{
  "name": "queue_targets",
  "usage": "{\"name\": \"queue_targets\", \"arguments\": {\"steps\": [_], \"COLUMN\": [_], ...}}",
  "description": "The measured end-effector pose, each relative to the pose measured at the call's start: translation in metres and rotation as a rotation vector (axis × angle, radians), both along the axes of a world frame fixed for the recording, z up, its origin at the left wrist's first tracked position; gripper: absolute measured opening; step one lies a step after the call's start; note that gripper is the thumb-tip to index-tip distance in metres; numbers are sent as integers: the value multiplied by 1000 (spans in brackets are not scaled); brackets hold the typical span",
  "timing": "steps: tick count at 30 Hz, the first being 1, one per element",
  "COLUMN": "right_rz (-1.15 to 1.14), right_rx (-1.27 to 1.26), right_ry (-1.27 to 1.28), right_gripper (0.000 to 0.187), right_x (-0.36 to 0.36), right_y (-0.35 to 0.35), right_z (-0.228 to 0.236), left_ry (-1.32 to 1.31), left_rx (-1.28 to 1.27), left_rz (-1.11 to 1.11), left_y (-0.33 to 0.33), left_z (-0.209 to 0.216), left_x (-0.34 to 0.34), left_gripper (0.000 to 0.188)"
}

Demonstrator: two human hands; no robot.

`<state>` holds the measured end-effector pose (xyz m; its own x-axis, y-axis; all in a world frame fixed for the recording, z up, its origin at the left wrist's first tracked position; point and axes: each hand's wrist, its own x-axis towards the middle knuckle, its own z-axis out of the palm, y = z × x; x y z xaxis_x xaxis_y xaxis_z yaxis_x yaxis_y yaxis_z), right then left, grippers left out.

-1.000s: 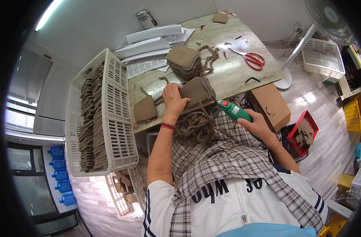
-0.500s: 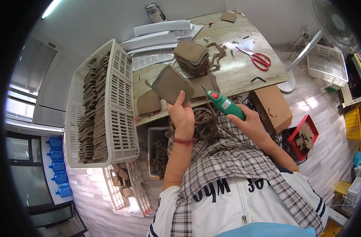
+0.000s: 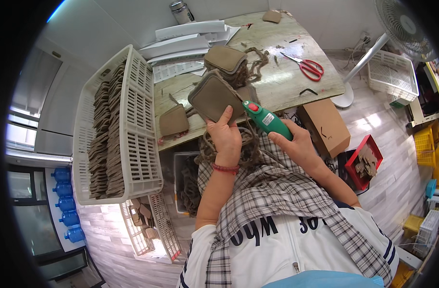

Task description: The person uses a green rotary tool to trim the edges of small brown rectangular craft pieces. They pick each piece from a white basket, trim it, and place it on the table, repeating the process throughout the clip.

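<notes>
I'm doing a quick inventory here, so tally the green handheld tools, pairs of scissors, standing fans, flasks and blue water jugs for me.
Green handheld tool, in the right hand: 1
Pair of scissors: 1
Standing fan: 1
Flask: 1
Blue water jugs: 5
Total: 9

pad [image 3: 211,96]: brown | tool [image 3: 265,120]: green, with red button [image 3: 253,107] | scissors [image 3: 303,63]: red-handled | desk [image 3: 283,87]: pale greenish-grey with darker streaks | apron [image 3: 265,187]: checked in dark and white | bracelet [image 3: 225,168]: red | crate [image 3: 127,120]: white | jugs [image 3: 66,204]: blue | carton [image 3: 327,125]: light brown
</notes>
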<state>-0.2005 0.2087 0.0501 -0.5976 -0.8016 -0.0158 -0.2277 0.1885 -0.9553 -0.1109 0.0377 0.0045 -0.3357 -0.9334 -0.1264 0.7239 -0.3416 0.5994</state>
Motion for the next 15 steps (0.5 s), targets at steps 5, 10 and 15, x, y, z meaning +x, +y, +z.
{"name": "queue_targets", "arguments": {"steps": [5, 10, 15], "right_rz": [-17, -35, -20], "right_rx": [-36, -71, -59], "right_ry": [17, 46, 12], "right_gripper": [37, 38, 43], "right_x": [-3, -10, -22], "right_y": [-3, -6, -5], "right_z": [-3, -4, -1], "left_ry": [-38, -72, -110], "left_rx": [-1, -11, -66], "left_rz": [-54, -167, -244], "left_y": [16, 26, 31], "left_z": [1, -7, -2], "left_x": [-1, 4, 15], "left_gripper": [48, 49, 43]}}
